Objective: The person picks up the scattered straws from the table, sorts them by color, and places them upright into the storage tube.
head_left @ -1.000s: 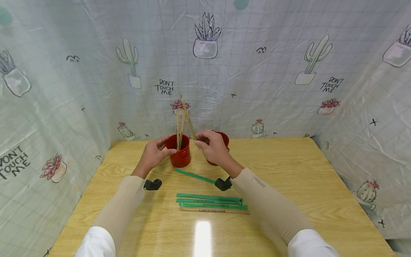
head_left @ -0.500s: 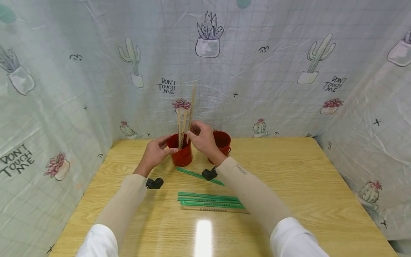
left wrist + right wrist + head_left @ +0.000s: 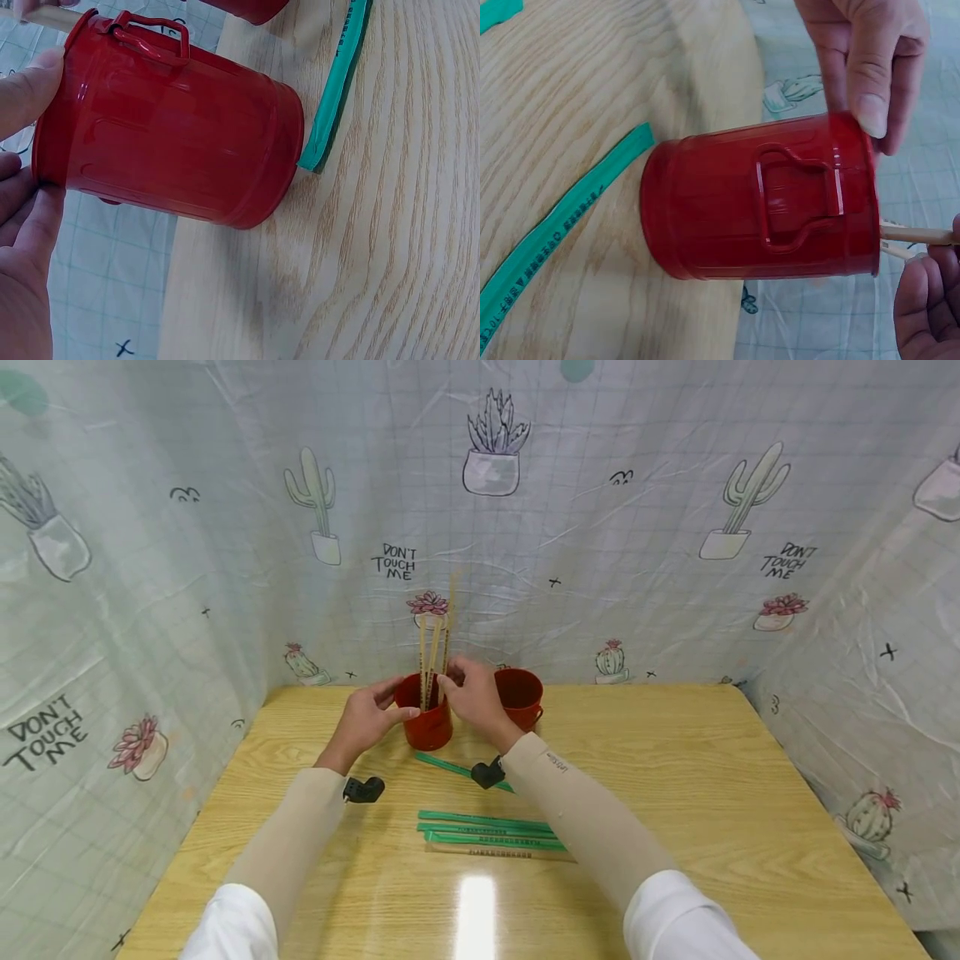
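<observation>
My left hand [image 3: 367,717] grips the rim of a red metal bucket [image 3: 429,732], thumb on the near side and fingers behind. Above that bucket, my right hand [image 3: 476,697] pinches a tan paper-wrapped straw [image 3: 453,602] that stands nearly upright, its lower end inside the rim. Two more tan straws [image 3: 422,652] lean in the same bucket. The right wrist view shows the bucket's folded handle [image 3: 765,195] and the pinched straw [image 3: 915,235] at its mouth. A second red bucket [image 3: 531,718] stands to the right, partly behind my right hand.
A green wrapped straw [image 3: 442,763] lies slantwise in front of the buckets. Closer to me, several green straws [image 3: 480,819] and a tan straw [image 3: 450,848] lie side by side on the wooden table [image 3: 675,793]. A patterned cloth [image 3: 570,527] hangs behind the table's far edge.
My right hand has moved left from near the second bucket to over the first one, turning the tan straw upright and lowering it in. The left hand keeps its grip on the rim.
</observation>
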`<state>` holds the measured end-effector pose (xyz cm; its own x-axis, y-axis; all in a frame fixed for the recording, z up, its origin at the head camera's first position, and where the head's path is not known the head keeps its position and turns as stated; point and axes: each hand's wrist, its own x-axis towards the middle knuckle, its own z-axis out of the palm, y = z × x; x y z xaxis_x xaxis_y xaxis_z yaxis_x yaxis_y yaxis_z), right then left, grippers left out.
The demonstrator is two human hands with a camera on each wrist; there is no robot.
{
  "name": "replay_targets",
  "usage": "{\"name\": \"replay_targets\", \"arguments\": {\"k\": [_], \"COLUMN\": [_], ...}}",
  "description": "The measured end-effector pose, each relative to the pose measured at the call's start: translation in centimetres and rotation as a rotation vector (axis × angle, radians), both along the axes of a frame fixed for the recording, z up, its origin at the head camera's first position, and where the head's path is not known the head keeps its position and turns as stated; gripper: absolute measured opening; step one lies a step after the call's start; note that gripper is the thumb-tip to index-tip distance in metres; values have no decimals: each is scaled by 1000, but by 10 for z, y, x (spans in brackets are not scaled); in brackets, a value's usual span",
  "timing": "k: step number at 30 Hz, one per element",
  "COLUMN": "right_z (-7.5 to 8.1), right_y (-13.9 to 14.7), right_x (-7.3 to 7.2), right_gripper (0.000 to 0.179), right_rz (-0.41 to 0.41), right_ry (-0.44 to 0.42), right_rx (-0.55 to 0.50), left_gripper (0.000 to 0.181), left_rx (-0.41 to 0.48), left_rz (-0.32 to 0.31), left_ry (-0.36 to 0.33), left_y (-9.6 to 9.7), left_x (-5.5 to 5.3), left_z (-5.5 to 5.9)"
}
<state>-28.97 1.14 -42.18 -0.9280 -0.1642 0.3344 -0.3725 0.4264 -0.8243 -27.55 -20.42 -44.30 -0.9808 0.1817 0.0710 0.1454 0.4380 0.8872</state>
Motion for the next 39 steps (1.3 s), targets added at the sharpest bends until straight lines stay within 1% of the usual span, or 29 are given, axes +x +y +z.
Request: {"name": "replay_targets", "arguments": {"k": [3, 8, 13, 16, 18, 21, 25, 28, 32, 36, 39], "right_z": [-4, -7, -6, -3, 0, 4, 5, 2, -5, -13, -20], "right_y": [-1, -2, 0, 3, 8, 17, 31, 44, 62, 82, 96], "right_x": [0, 0, 4, 5, 7, 12, 23, 33, 50, 69, 84], "right_gripper": [16, 25, 25, 27, 28, 27, 18, 10, 8, 7, 5], "right_rz": [9, 10, -51, -73, -63, -26, 41, 77, 129, 201, 255], "right_ry": [-29, -49, -45, -26, -8, 12, -5, -31, -57, -44, -15], "right_rx": [37, 133, 212, 238, 240, 226, 173, 131, 92, 106, 152], "left_gripper": [74, 74, 74, 74, 74, 74, 75, 75, 75, 75, 74], "left_rx": [-1, -4, -10, -16, -18, -11, -14, -19, -21, -32, -31], "left_rz": [0, 3, 6, 7, 9, 9, 11, 20, 18, 16, 22], "left_ry": [-2, 0, 4, 11, 16, 10, -4, -2, -5, -17, -19], "left_y": [0, 0, 1, 1, 0, 0, -1, -2, -1, 0, 0], "left_x": [1, 2, 1, 0, -1, -1, 0, 1, 1, 1, 1], "left_z": [0, 1, -1, -2, -2, -2, 0, 0, 1, 2, 2]}}
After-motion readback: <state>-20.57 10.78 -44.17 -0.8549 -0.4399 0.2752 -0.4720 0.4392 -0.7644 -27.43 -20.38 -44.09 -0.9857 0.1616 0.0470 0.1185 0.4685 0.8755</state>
